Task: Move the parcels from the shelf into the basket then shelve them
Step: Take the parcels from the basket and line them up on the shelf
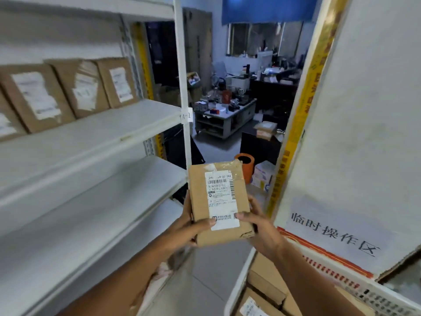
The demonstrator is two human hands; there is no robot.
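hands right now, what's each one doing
Left hand: holding the labelled cardboard parcel by its left edge.
Right hand: holding the same parcel by its right edge.

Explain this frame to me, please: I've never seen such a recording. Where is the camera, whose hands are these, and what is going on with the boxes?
There is one picture, taken by a wide-angle camera on a person's head, looking forward and down. No machine is involved. The left hand and right hand together hold a cardboard parcel with a printed label. To the left stands a white shelf with three labelled parcels upright on an upper level. At lower right is a white basket holding more boxes. A cluttered room lies beyond.
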